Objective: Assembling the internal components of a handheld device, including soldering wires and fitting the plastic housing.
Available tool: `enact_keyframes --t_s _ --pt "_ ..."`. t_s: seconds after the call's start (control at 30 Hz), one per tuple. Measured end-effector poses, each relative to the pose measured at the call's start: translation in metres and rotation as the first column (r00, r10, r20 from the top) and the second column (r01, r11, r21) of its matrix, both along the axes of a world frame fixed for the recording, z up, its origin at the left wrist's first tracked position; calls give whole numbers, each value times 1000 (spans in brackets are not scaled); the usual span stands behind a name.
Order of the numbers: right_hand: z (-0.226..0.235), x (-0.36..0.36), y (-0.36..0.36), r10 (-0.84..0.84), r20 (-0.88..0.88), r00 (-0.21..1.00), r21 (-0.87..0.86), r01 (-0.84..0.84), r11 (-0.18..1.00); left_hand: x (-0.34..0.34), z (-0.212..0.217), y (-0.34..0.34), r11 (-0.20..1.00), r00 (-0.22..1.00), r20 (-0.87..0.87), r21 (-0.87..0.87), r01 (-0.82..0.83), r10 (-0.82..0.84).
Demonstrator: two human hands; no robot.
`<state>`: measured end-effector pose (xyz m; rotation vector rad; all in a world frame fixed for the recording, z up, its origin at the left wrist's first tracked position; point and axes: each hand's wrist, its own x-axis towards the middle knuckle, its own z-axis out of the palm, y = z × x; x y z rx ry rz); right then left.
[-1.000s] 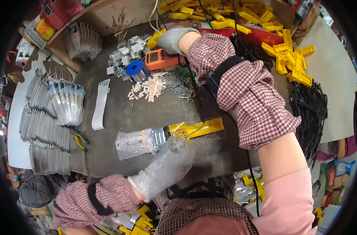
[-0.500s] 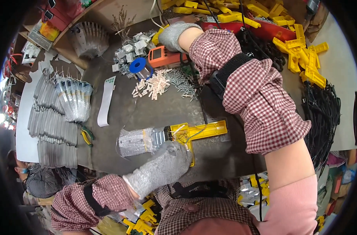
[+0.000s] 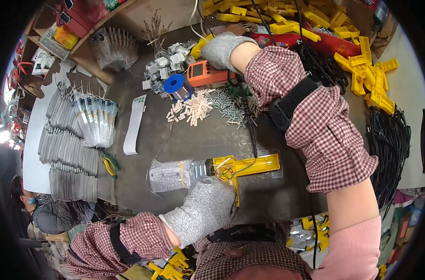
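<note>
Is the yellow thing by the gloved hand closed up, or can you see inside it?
Open. The yellow casing lies flat on the table with red, green and white wires showing inside. The left hand rests on it.

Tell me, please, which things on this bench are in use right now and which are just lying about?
In use:
- yellow plastic housing with coloured wires, under the gloved left hand
- bubble-wrapped metal part at its end
- gloved right hand, reaching toward the far yellow plastic pieces

Lying about:
- orange meter
- blue solder spool
- small white connectors
- silver packets
</note>
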<state>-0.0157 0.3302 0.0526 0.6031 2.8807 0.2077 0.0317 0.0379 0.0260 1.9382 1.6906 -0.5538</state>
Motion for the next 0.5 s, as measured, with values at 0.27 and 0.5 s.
enact_keyframes --t_s 0.27,0.5 --pt "-19 10 8 30 53 998 35 -32 999 -19 -67 6 454 366 -702 67 888 -611" --pt "7 -12 -16 103 -48 994 72 -100 992 -26 -190 -7 827 -816 -134 103 553 562"
